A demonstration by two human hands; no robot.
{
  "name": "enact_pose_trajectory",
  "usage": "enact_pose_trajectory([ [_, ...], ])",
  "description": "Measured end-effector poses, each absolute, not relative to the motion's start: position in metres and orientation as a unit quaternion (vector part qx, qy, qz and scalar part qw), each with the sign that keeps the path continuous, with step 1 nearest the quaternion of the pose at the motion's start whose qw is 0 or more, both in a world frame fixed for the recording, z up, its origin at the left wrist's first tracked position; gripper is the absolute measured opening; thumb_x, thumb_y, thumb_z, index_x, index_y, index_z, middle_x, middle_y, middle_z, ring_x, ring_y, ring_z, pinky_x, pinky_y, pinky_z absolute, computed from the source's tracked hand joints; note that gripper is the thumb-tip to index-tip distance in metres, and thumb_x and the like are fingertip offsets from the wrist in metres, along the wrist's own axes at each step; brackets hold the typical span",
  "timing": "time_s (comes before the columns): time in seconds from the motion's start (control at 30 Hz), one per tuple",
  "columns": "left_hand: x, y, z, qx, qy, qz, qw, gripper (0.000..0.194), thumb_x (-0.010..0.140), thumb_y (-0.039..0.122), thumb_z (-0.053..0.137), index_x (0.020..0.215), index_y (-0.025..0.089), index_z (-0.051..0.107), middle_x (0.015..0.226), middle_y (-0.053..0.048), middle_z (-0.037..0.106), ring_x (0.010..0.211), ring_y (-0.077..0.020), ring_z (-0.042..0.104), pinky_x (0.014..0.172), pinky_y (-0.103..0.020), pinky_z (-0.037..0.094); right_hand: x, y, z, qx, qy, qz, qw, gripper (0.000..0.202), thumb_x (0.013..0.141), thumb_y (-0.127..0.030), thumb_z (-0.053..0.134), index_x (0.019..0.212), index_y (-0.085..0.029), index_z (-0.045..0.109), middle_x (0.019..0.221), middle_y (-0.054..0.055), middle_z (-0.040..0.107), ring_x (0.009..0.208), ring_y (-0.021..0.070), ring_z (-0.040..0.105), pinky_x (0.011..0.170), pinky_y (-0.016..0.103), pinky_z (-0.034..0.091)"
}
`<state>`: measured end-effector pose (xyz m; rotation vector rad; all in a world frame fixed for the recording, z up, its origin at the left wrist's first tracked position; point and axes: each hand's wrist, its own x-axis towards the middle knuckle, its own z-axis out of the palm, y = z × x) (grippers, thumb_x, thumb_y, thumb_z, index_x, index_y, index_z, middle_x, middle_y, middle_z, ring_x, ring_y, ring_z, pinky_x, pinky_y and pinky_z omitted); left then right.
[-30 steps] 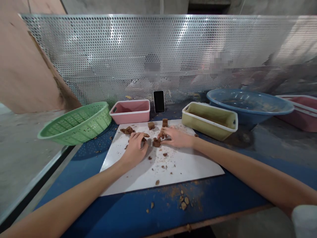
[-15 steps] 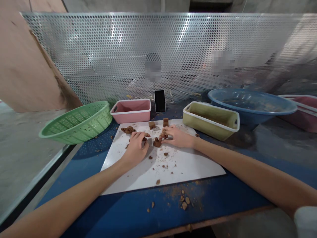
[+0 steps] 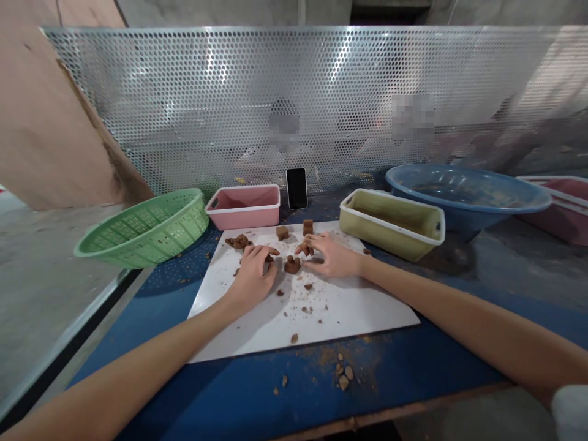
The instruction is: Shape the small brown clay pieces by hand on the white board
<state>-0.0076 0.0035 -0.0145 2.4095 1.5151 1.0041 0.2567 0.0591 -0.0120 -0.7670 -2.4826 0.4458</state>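
A small lump of brown clay [image 3: 292, 265] with rounded bits on top sits on a white board [image 3: 257, 334], between my two hands. Just to its right is my right hand [image 3: 335, 256], thumb and fingers apart, the fingertips brown with clay and not touching the lump. My left hand [image 3: 254, 272] rests on the board to the left, fingers loosely curved and the thumb apart from them; brown shows in the gap. Behind the hands stand two brown clay blocks, a left block [image 3: 282, 233] and a right block [image 3: 307, 227]. A rough clay chunk [image 3: 238, 241] lies beyond my left hand.
Crumbs [image 3: 307, 310] dot the board, and several fragments [image 3: 343, 378] lie on the blue table [image 3: 220, 398]. Around the back are a green basket [image 3: 142, 226], pink bin [image 3: 243, 215], phone [image 3: 296, 188], yellow-green bin [image 3: 386, 229] and blue basin [image 3: 463, 202], before a perforated metal screen [image 3: 184, 92].
My right hand has drawn back slightly from the clay lump, and its thumb and fingers have come away from it. My left hand has stayed nearly still.
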Motion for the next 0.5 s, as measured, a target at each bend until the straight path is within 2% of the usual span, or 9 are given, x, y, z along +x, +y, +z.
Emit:
enact_pose_trajectory([
  [0.2, -0.010, 0.006, -0.019, 0.785, 0.532, 0.314, 0.055, 0.033, 0.086, 0.007, 0.058, 0.115, 0.019, 0.065, 0.111, -0.011, 0.074, 0.115, -0.0349, 0.058, 0.101, -0.055, 0.050, 0.254, 0.051, -0.009, -0.282, -0.905, 0.141, 0.286, 0.017, 0.103, -0.032, 0.063, 0.117, -0.023, 0.065, 0.107, 0.006, 0.068, 0.105, 0.0248, 0.063, 0.102, 0.047, 0.038],
  [0.33, -0.010, 0.005, -0.021, 0.770, 0.569, 0.287, 0.033, 0.029, 0.092, 0.011, 0.057, 0.118, 0.020, 0.064, 0.115, -0.013, 0.075, 0.115, -0.0369, 0.060, 0.099, -0.056, 0.047, 0.252, 0.045, -0.007, -0.280, -0.900, 0.125, 0.311, 0.012, 0.104, -0.028, 0.058, 0.115, -0.024, 0.062, 0.105, 0.005, 0.067, 0.100, 0.0237, 0.064, 0.100, 0.047, 0.037],
  [0.5, -0.010, 0.003, -0.020, 0.771, 0.568, 0.285, 0.044, 0.026, 0.098, 0.014, 0.054, 0.122, 0.022, 0.063, 0.112, -0.011, 0.076, 0.107, -0.0335, 0.062, 0.096, -0.052, 0.046, 0.251, 0.039, -0.007, -0.285, -0.901, 0.116, 0.307, 0.012, 0.105, -0.029, 0.056, 0.115, -0.024, 0.060, 0.103, 0.006, 0.068, 0.100, 0.0244, 0.064, 0.100, 0.048, 0.037],
])
